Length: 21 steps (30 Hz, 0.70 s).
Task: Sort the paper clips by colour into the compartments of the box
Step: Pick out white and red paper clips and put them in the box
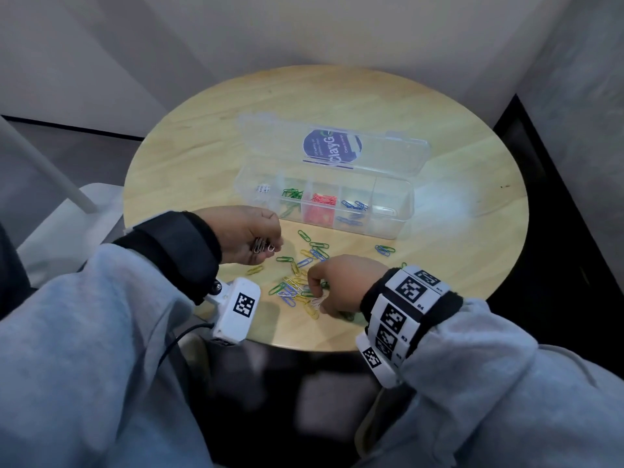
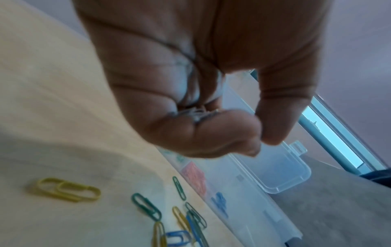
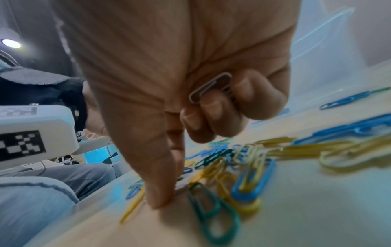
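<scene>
A clear compartment box (image 1: 403, 214) lies open mid-table, with white, green (image 1: 293, 193), red (image 1: 323, 200) and blue (image 1: 354, 205) clips in separate compartments. Loose yellow, green and blue clips form a pile (image 1: 297, 282) in front of it. My left hand (image 1: 250, 234) hovers left of the pile, its curled fingers holding a bunch of white clips (image 1: 263, 247), also seen as white clips (image 2: 196, 115) in the left wrist view. My right hand (image 1: 337, 285) is down on the pile. It keeps one white clip (image 3: 211, 86) under its curled fingers while thumb and forefinger (image 3: 162, 197) pinch at the table.
The box's lid (image 1: 337, 143) lies flat behind it with a blue label. A few blue and green clips (image 1: 385, 249) lie apart to the right of the pile. The round wooden table (image 1: 456, 271) ends close to my body, and a wall stands behind it.
</scene>
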Each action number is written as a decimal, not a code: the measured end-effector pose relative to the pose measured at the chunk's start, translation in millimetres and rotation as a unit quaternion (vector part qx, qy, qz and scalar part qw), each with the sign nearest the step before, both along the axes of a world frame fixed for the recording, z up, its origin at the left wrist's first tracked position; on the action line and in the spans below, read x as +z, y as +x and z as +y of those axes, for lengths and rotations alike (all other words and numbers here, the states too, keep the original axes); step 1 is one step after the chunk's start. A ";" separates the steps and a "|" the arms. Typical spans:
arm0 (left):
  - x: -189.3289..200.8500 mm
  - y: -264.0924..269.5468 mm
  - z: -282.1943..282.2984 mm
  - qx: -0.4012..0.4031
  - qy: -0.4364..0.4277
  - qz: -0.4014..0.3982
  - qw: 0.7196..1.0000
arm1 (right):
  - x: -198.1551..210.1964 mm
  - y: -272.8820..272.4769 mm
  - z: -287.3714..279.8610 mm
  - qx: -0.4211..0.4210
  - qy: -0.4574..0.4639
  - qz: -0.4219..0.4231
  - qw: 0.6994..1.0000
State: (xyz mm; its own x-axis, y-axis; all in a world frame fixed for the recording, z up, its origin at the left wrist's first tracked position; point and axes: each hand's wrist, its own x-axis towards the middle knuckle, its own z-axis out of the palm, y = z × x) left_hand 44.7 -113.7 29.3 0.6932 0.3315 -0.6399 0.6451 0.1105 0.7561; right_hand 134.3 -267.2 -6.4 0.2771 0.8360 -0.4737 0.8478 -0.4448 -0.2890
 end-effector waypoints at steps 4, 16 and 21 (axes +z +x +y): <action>-2.7 -1.9 1.4 0.051 -0.026 -0.010 0.998 | -2.3 1.8 -0.1 -0.015 -0.007 0.006 1.000; -15.7 4.0 -20.4 -0.282 0.345 0.193 0.874 | 4.1 1.6 0.4 0.008 -0.039 -0.001 0.999; -28.2 6.9 -36.7 -0.330 0.428 0.187 0.821 | 0.5 5.4 -0.4 -0.011 -0.038 0.028 0.999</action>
